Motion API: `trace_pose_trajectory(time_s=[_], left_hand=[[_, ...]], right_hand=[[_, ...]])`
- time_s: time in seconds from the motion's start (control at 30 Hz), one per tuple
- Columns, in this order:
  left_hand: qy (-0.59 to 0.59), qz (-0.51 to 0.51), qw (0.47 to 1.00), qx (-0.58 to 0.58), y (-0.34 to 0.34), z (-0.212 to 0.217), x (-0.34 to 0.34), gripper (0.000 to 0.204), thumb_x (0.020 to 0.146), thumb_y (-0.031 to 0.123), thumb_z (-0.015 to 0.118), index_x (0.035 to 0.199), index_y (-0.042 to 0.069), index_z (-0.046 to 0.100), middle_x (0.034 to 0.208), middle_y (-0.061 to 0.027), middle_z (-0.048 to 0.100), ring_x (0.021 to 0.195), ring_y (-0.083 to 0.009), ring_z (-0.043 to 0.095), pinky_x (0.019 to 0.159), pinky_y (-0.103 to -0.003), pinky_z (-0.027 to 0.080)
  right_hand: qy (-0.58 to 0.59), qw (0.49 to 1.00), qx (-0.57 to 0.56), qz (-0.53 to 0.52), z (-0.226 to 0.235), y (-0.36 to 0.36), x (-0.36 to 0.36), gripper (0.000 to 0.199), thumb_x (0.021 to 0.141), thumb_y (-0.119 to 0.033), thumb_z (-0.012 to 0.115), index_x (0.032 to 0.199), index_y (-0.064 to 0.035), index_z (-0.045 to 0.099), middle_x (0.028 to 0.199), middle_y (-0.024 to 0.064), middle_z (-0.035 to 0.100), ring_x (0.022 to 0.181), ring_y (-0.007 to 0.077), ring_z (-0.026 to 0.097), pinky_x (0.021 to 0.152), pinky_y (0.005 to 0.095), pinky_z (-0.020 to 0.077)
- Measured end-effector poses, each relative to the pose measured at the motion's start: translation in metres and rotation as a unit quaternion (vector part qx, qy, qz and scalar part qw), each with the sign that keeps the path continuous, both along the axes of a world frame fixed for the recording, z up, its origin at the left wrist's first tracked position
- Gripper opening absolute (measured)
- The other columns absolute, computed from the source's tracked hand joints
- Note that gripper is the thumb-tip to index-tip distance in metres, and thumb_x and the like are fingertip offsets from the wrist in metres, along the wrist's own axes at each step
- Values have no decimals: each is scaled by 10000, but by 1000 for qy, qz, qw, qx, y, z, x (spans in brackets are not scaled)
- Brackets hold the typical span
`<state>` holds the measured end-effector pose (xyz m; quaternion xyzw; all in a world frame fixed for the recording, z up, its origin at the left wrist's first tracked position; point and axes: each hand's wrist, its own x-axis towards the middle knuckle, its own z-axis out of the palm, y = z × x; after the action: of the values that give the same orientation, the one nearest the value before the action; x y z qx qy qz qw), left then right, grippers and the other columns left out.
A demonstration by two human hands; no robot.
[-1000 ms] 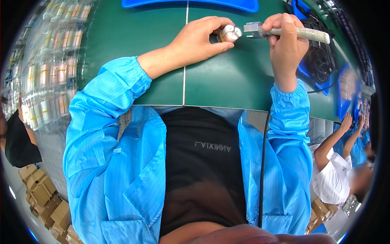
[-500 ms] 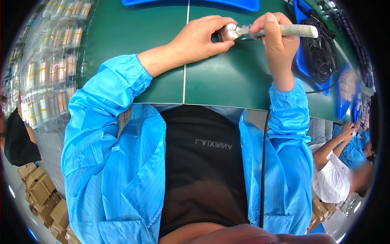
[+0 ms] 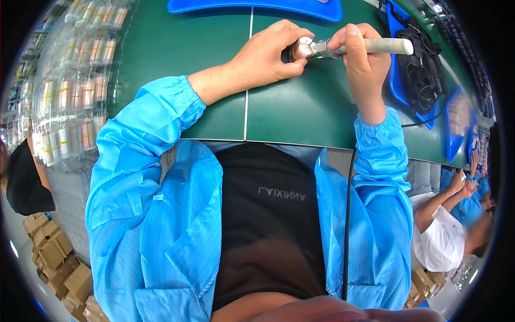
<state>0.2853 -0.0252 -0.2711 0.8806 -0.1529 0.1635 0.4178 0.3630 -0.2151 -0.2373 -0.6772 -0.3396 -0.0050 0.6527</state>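
Note:
Over the green tabletop (image 3: 300, 104), my left hand (image 3: 263, 58) holds a small bundle of silver-topped cylindrical cells (image 3: 305, 47) between thumb and fingers. My right hand (image 3: 367, 67) is closed around a tool with a thick, pale, wrapped handle (image 3: 394, 46), whose butt points right. The tool's flat, shiny tip meets or nearly meets the right side of the bundle; whether they touch cannot be made out. My fingers hide part of the bundle's sides.
A blue tray (image 3: 257, 7) lies at the far edge. Black cables (image 3: 421, 70) fill another blue tray on the right. Clear plastic trays of pale wrapped cylinders (image 3: 70, 96) are stacked at left. A person in white (image 3: 442, 244) works at lower right; cardboard boxes (image 3: 53, 241) stand lower left.
The tool and my right hand have shifted slightly left and toward me. My left hand keeps its hold on the bundle. The view has shifted a little.

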Motion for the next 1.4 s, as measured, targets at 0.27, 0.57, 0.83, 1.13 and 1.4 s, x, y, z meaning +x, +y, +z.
trace_pose_trajectory(time_s=[0.27,0.57,0.83,1.13,1.4], left_hand=[[-62,13,994,-86,3,-8,3,486,805,118,695,1265,38,562,1097,-122,626,986,-257,641,871,-355,530],[28,12,1000,-1,2,2,0,483,850,187,720,1287,45,571,1154,-125,629,1011,-267,648,876,-353,532],[-6,5,1000,0,1,-2,2,517,848,190,714,1325,66,558,1187,-137,620,1010,-276,644,871,-346,528],[12,-1,1000,-11,5,-3,4,510,846,175,705,1324,78,556,1179,-131,622,1013,-259,637,862,-342,525],[240,-113,848,-459,31,1,18,355,980,202,528,1262,-10,566,1216,-163,628,1067,-264,650,944,-369,534]], right_hand=[[39,991,123,-25,9,-6,18,263,1017,-184,504,813,-30,566,801,120,673,549,68,460,509,202,372],[20,998,54,15,5,-4,15,259,1026,-199,497,847,-35,587,815,94,679,558,53,454,512,196,367],[4,1000,19,12,5,0,10,248,1020,-179,528,827,-42,601,788,66,675,572,37,452,516,191,356],[-10,1000,-15,-3,4,4,8,276,1026,-191,523,815,-35,610,773,52,668,557,41,448,510,190,348],[49,995,8,-84,-6,-5,32,312,1014,-220,533,789,-26,627,742,66,657,524,43,447,484,197,339]])
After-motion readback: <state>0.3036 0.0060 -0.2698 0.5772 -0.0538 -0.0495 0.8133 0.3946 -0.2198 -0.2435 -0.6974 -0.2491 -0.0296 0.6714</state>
